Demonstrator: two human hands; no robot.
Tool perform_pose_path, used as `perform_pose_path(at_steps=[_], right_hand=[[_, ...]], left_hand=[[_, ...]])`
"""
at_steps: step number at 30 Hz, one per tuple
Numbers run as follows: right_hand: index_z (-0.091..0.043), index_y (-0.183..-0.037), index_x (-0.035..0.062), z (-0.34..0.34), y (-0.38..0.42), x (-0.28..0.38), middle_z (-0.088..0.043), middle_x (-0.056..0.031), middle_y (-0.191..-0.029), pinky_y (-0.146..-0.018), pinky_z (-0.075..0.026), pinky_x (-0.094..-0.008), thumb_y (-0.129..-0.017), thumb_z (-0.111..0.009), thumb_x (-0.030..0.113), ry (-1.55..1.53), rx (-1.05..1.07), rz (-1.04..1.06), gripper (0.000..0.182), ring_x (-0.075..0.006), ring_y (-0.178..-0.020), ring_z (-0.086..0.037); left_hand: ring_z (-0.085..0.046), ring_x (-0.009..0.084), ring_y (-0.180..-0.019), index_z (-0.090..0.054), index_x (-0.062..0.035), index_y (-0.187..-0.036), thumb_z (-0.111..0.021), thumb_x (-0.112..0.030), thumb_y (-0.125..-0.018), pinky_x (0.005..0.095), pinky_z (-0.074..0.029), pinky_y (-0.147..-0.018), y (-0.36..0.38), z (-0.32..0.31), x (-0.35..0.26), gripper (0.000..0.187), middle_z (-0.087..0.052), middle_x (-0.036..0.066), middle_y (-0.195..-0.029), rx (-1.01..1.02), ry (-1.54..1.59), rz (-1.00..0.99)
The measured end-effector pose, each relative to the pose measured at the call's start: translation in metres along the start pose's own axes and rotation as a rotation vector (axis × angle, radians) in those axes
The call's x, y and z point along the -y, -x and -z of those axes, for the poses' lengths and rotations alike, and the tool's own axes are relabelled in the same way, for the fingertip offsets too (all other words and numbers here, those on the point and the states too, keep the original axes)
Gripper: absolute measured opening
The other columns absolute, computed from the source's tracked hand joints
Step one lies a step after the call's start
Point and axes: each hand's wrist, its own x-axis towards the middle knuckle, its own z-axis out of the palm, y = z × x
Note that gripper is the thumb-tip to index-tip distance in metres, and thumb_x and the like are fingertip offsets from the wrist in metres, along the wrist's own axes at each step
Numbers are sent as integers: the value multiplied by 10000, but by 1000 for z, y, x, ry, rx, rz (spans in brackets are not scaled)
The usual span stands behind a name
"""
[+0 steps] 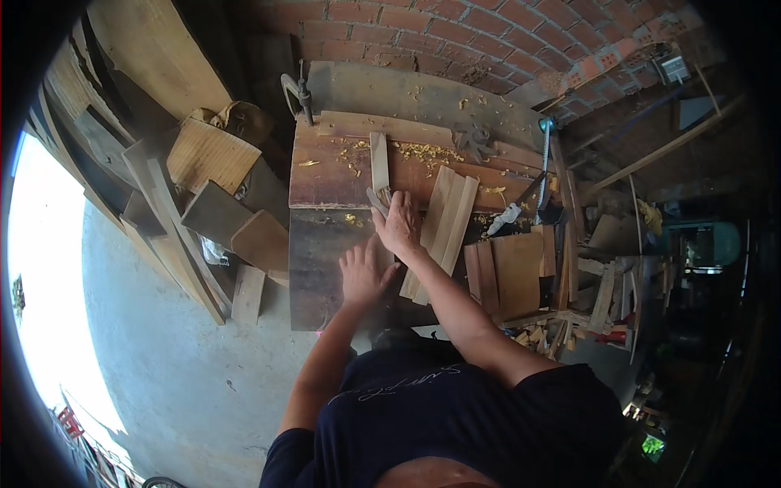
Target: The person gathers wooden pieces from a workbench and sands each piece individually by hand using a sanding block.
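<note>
A narrow, pale wooden strip (379, 159) lies lengthwise on the workbench (321, 276) and runs beneath my hands. My right hand (400, 226) is closed around a small tool that looks like a hand plane (376, 200), resting over the strip. Most of the tool is hidden under the fingers; a light end juts out on the left. Just nearer to me, my left hand (364, 275) lies with its fingers spread, beside the near part of the strip. To the right of my right hand, several planed wooden strips (443, 232) lie side by side at a slant.
Curled shavings (427, 153) are scattered over the bench. A metal clamp (304, 99) stands at its back left corner. A wooden board (517, 275) lies at the right. Stacked offcuts (236, 213) and long planks stand left, and a brick wall (455, 37) rises behind.
</note>
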Motion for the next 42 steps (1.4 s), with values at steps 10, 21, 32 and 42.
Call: perform_pose_path(at_steps=[10,21,32,42], right_hand=[[-455,-1017,-33,-13,-29,-3,-497,-233,-1037,-839,-429,-505,-830,-666,287,-3,-57,-7,426,-402,-978,-514],[-476,-1017,-15,-3,15,-18,-480,-236,-1077,-846,-400,-527,-802,-697,236,-94,2,24,397,-426,-997,-494],[-469,-1108,-7,-22,-14,-15,-486,-207,-1171,-899,-419,-496,-773,-702,259,-100,-31,-150,487,-369,-1134,-460],[-414,-1237,-2,-32,-119,-24,-440,-227,-1284,-1034,-368,-485,-869,-598,271,-124,-56,-236,493,-414,-1261,-395]], left_hand=[[-450,351,-1096,-400,-62,-1404,-704,-388,-793,433,-383,-920,-4,-23,17,756,-400,153,-1374,-78,106,-207],[-404,371,-1190,-454,-56,-1361,-741,-418,-744,463,-362,-1027,-3,-30,13,771,-410,129,-1371,7,21,-107],[-428,404,-1163,-468,-65,-1346,-744,-399,-770,488,-379,-977,-1,-35,21,720,-420,149,-1396,-67,66,-204],[-419,371,-1226,-448,-97,-1390,-772,-345,-744,486,-332,-1028,-8,-39,3,765,-428,149,-1395,-19,87,-193]])
